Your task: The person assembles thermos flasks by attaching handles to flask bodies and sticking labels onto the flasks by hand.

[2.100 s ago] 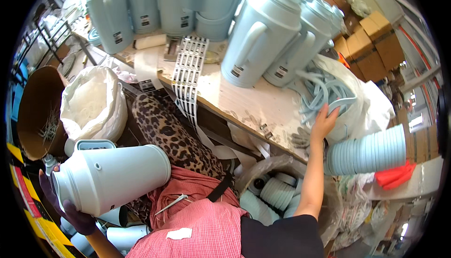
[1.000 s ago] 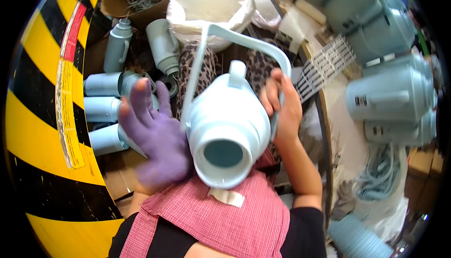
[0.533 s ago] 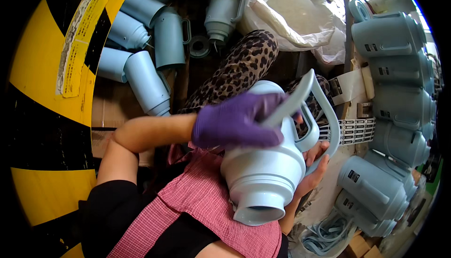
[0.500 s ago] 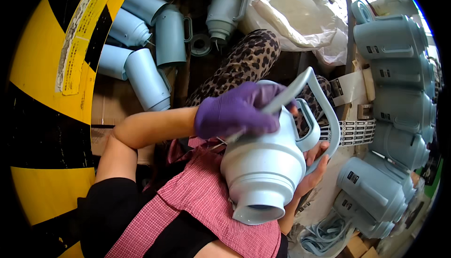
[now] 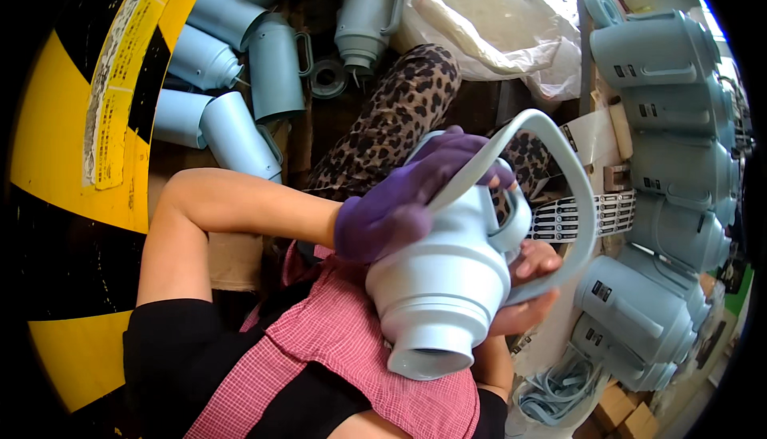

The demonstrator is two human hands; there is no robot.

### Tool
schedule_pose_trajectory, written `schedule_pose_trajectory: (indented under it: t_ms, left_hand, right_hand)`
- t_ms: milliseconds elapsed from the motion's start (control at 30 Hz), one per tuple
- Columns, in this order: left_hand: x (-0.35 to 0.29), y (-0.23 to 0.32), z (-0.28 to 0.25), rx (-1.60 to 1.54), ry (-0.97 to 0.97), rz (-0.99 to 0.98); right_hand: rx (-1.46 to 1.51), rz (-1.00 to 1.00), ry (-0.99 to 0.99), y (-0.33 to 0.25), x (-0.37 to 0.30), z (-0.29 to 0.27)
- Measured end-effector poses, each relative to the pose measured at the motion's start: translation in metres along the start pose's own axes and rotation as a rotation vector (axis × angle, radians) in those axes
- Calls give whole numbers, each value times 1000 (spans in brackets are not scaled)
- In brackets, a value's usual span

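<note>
A pale blue thermos jug [image 5: 435, 271] lies tilted across my lap, its open neck toward me. A grey-blue carrying strap [image 5: 582, 191] arches in a loop over its right side and its moulded side handle [image 5: 518, 222]. My left hand [image 5: 415, 187], in a purple glove with bare fingertips, is closed round the strap's upper end and presses against the jug's body. Bare, my right hand [image 5: 531, 279] is at the jug's right side, fingers curled with the strap's lower end between thumb and fingers. The jug hides part of the right palm.
Several blue jug bodies [image 5: 276, 67] lie at the far left. A white plastic bag [image 5: 495, 27] stands at the back. Labelled jugs [image 5: 667, 167] line the right bench, by a label sheet [image 5: 587, 215] and a bag of straps [image 5: 559, 391]. A yellow-black striped surface [image 5: 60, 143] borders the left.
The strap loop has swung wider to the right and nearer. My left hand has shifted slightly back toward me; the jug has moved a little left.
</note>
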State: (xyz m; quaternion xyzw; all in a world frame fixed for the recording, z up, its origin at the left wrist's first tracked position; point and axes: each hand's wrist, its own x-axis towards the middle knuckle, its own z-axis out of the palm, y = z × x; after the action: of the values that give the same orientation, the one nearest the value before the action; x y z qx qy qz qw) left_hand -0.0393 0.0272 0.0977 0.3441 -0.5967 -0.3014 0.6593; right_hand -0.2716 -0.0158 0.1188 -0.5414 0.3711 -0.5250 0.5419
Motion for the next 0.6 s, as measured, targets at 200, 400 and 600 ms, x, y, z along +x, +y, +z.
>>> schedule_pose_trajectory:
  t_ms: [200, 400, 600]
  left_hand:
    - [-4, 25, 25, -238, -107, 240]
    - [66, -28, -67, 782, -122, 356]
    - [121, -59, -85, 1227, -243, 688]
  right_hand:
    - [250, -161, -140, 14, 47, -22]
    - [302, 86, -783, 64, 145, 5]
    - [146, 89, -262, 72, 139, 11]
